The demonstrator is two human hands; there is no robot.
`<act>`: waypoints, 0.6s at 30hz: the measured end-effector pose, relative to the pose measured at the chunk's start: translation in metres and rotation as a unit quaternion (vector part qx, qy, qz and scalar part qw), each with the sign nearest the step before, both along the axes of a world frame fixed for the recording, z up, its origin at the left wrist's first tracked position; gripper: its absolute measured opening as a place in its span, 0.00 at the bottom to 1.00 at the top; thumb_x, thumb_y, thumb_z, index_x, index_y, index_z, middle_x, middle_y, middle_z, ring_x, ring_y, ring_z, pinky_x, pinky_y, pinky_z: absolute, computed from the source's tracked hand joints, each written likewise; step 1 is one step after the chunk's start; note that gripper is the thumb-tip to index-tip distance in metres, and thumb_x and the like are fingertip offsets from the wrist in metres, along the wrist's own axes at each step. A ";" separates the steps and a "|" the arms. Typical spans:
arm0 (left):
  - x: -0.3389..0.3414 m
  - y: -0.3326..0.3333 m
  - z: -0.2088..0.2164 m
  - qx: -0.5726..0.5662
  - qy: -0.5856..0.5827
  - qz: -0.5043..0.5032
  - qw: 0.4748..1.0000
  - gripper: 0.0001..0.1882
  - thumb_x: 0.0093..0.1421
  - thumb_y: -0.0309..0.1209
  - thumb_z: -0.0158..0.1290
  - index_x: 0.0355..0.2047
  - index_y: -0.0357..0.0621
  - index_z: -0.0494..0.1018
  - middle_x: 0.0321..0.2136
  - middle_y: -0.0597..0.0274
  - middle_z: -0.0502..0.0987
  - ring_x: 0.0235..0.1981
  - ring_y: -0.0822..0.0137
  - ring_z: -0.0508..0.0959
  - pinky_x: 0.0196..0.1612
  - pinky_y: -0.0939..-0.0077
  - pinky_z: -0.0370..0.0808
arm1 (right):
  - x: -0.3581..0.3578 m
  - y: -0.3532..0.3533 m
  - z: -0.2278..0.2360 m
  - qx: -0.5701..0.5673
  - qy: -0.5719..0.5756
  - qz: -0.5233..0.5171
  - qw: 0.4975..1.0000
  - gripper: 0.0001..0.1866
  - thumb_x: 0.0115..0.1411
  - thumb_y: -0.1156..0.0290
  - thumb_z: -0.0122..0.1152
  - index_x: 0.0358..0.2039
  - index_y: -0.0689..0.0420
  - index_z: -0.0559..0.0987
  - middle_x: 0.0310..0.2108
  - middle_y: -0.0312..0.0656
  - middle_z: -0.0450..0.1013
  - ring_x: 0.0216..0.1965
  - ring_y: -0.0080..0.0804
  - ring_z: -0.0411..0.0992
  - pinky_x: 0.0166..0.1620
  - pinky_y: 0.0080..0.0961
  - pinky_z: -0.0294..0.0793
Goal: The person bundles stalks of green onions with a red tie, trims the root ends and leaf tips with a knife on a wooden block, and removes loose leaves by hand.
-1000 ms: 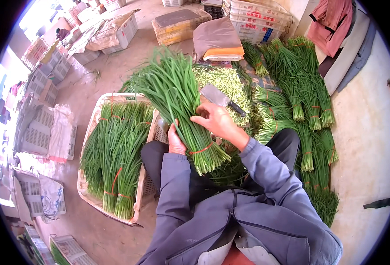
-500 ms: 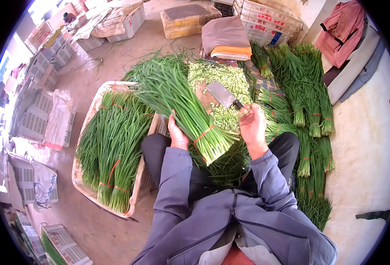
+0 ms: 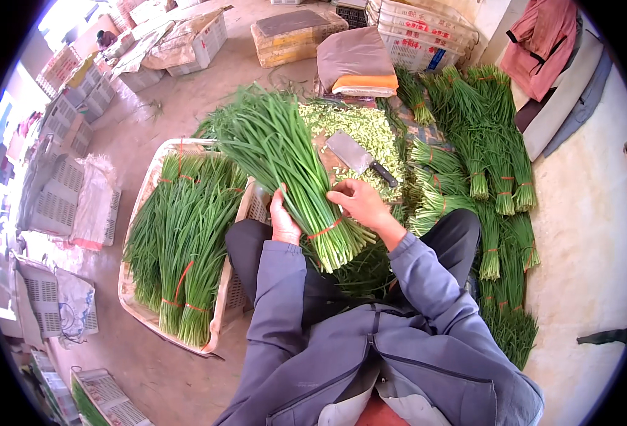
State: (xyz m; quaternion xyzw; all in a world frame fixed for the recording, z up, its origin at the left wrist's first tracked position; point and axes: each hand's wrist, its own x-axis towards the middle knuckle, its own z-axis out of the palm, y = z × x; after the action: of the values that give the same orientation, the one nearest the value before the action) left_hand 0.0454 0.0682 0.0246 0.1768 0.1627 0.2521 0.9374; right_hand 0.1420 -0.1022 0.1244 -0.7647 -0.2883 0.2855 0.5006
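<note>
A thick bunch of garlic chives (image 3: 285,163) slants across in front of me, leafy ends toward the upper left, pale cut ends toward my lap. An orange-red band circles it near the cut ends. My left hand (image 3: 284,221) grips the bunch from its left side, its fingers partly hidden underneath. Above the band, my right hand (image 3: 360,201) is closed in a pinch at the bunch's right edge; the exact stalks between its fingertips are hard to make out. Beyond that hand a cleaver (image 3: 353,152) with a black handle lies on a board among chopped pale stem pieces (image 3: 377,131).
To my left stands a pale plastic crate (image 3: 123,284) packed with banded chive bunches (image 3: 186,248). More banded bunches (image 3: 480,135) are piled along the wall at right. A folded cloth stack (image 3: 356,60), a box (image 3: 296,35) and large baskets (image 3: 420,32) stand at the back.
My right hand has moved left from beside the cleaver handle to the bunch's right edge. The cut ends have swung slightly left and down. The cleaver handle is now uncovered.
</note>
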 end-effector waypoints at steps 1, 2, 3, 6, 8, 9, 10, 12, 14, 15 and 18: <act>-0.001 0.000 -0.001 0.000 0.004 -0.008 1.000 0.23 0.68 0.44 0.46 0.53 0.39 0.73 0.48 0.54 0.80 0.47 0.55 0.80 0.55 0.57 0.76 | 0.000 0.000 0.000 0.003 0.001 -0.001 1.000 0.15 0.61 0.64 0.66 0.40 0.64 0.81 0.32 0.38 0.79 0.30 0.23 0.75 0.34 0.23 0.78; -0.002 -0.001 -0.002 -0.002 -0.003 -0.013 1.000 0.23 0.68 0.43 0.46 0.54 0.38 0.72 0.48 0.54 0.80 0.47 0.55 0.81 0.54 0.57 0.76 | 0.000 -0.001 -0.001 0.002 0.066 -0.027 0.997 0.14 0.61 0.64 0.66 0.40 0.64 0.81 0.32 0.37 0.79 0.30 0.23 0.75 0.34 0.22 0.78; -0.003 -0.001 -0.003 0.004 0.009 -0.006 1.000 0.23 0.68 0.43 0.45 0.54 0.38 0.72 0.48 0.54 0.80 0.47 0.55 0.81 0.54 0.58 0.76 | 0.001 -0.003 -0.003 0.000 0.131 -0.053 0.990 0.14 0.61 0.65 0.66 0.40 0.63 0.81 0.32 0.37 0.78 0.31 0.22 0.75 0.35 0.22 0.78; -0.002 0.003 -0.002 0.014 0.020 -0.015 1.000 0.22 0.68 0.42 0.46 0.53 0.39 0.73 0.47 0.55 0.80 0.46 0.57 0.81 0.53 0.58 0.77 | 0.003 -0.016 -0.025 0.137 0.235 -0.070 0.960 0.06 0.63 0.71 0.62 0.34 0.59 0.77 0.33 0.41 0.79 0.33 0.27 0.77 0.38 0.27 0.80; -0.003 0.001 0.002 0.006 0.015 -0.007 1.000 0.22 0.68 0.44 0.47 0.52 0.40 0.73 0.46 0.57 0.80 0.45 0.59 0.81 0.52 0.60 0.77 | -0.001 -0.031 -0.036 0.294 0.309 -0.075 0.901 0.07 0.64 0.77 0.57 0.29 0.55 0.72 0.35 0.45 0.79 0.36 0.33 0.79 0.41 0.31 0.81; -0.002 -0.002 0.006 -0.004 0.005 -0.006 1.000 0.22 0.68 0.44 0.48 0.52 0.40 0.74 0.46 0.58 0.81 0.45 0.59 0.81 0.52 0.60 0.77 | -0.002 -0.039 -0.040 0.365 0.324 -0.061 0.871 0.06 0.64 0.80 0.56 0.29 0.55 0.73 0.35 0.45 0.78 0.37 0.34 0.79 0.44 0.33 0.81; 0.003 -0.005 0.010 -0.007 -0.003 -0.001 1.000 0.22 0.68 0.45 0.48 0.51 0.41 0.74 0.45 0.58 0.81 0.45 0.59 0.81 0.51 0.61 0.77 | -0.001 -0.045 -0.044 0.391 0.318 -0.073 0.861 0.07 0.63 0.80 0.55 0.29 0.55 0.72 0.35 0.45 0.78 0.36 0.35 0.79 0.43 0.33 0.81; 0.003 -0.006 0.009 -0.015 -0.007 0.010 1.000 0.21 0.68 0.45 0.49 0.50 0.41 0.75 0.45 0.60 0.81 0.44 0.61 0.80 0.51 0.61 0.77 | -0.008 -0.043 -0.044 0.432 0.307 -0.098 0.842 0.07 0.62 0.83 0.53 0.29 0.56 0.72 0.34 0.45 0.77 0.33 0.35 0.78 0.40 0.32 0.80; 0.002 -0.004 0.007 -0.009 -0.005 0.013 1.000 0.21 0.68 0.44 0.49 0.51 0.41 0.74 0.46 0.60 0.80 0.44 0.60 0.80 0.51 0.61 0.77 | -0.013 -0.041 -0.036 0.439 0.296 -0.047 0.847 0.07 0.62 0.83 0.52 0.29 0.56 0.72 0.33 0.44 0.77 0.32 0.34 0.78 0.39 0.31 0.80; 0.001 -0.002 0.005 -0.009 -0.011 0.007 1.000 0.21 0.68 0.44 0.49 0.51 0.41 0.74 0.46 0.60 0.80 0.44 0.61 0.80 0.51 0.61 0.77 | -0.016 -0.040 -0.029 0.447 0.282 0.002 0.849 0.07 0.61 0.83 0.52 0.29 0.56 0.71 0.33 0.44 0.76 0.31 0.34 0.78 0.38 0.29 0.79; 0.003 0.003 -0.001 0.012 0.047 0.034 0.998 0.20 0.68 0.42 0.50 0.52 0.41 0.72 0.45 0.58 0.80 0.43 0.62 0.81 0.49 0.59 0.78 | -0.028 -0.037 -0.001 0.321 0.138 0.120 0.929 0.06 0.61 0.84 0.53 0.34 0.58 0.70 0.31 0.43 0.74 0.30 0.30 0.77 0.35 0.27 0.77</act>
State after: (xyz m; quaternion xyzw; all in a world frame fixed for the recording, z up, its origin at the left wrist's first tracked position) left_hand 0.0483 0.0711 0.0233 0.1944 0.2095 0.2768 0.9174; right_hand 0.1137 -0.1394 0.1236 -0.4757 -0.3823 0.3380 0.7164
